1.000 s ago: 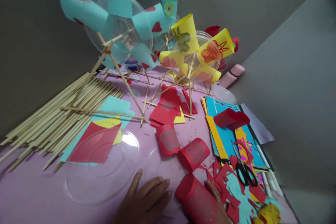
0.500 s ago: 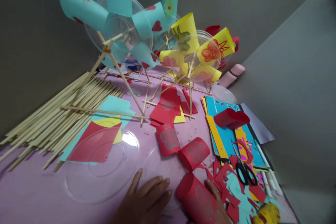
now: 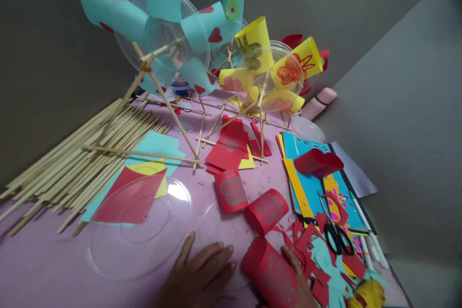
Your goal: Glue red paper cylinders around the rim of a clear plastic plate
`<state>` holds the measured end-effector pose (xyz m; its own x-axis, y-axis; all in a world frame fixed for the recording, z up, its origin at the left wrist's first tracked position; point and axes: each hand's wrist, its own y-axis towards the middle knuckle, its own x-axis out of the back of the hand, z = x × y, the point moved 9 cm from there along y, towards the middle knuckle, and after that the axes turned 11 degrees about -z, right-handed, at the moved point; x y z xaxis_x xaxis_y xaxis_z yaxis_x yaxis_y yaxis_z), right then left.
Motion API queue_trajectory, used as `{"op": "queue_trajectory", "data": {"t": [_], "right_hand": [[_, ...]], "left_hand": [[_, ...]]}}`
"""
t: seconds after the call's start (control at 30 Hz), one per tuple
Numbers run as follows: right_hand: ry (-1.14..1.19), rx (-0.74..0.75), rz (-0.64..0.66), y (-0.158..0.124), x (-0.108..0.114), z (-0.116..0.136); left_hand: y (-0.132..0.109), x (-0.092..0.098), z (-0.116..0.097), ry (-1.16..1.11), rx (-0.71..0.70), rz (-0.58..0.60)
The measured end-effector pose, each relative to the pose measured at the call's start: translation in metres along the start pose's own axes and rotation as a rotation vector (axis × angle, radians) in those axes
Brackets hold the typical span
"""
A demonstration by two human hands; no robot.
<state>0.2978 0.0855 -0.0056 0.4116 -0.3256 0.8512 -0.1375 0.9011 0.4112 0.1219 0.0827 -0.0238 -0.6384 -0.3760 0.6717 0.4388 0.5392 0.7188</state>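
My left hand (image 3: 198,276) lies flat, fingers apart, on a clear plastic lid (image 3: 225,231) at the bottom middle of the pink surface. My right hand (image 3: 298,276) curls around a red paper roll (image 3: 271,273) with a grey printed shape, thumb along its right side. Two more red paper rolls (image 3: 266,211) (image 3: 231,191) lie just beyond it. A larger clear lid (image 3: 139,228) sits to the left, over red paper.
Paper-and-stick wheels stand at the back, a teal one (image 3: 159,33) and a yellow one (image 3: 269,70). A pile of bamboo sticks (image 3: 72,163) lies left. Scissors (image 3: 335,233), paper scraps, coloured sheets (image 3: 317,187) and pens (image 3: 368,231) crowd the right. A pink bottle (image 3: 319,102) rests by the wall.
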Motion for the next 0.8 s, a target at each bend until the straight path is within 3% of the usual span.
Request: {"op": "queue_trajectory", "data": {"t": [0.1,0.3,0.8], "right_hand": [[0.021,0.019,-0.028,-0.005,-0.004,-0.006],[0.014,0.056,0.064,-0.009,-0.015,-0.007],[0.014,0.113,0.038,0.005,0.001,0.010]], "left_hand": [[-0.001,-0.001,0.000,0.014,-0.028,0.031],[0.000,0.000,-0.001,0.004,-0.059,0.021],[0.000,0.001,0.000,0.008,0.008,0.024]]}}
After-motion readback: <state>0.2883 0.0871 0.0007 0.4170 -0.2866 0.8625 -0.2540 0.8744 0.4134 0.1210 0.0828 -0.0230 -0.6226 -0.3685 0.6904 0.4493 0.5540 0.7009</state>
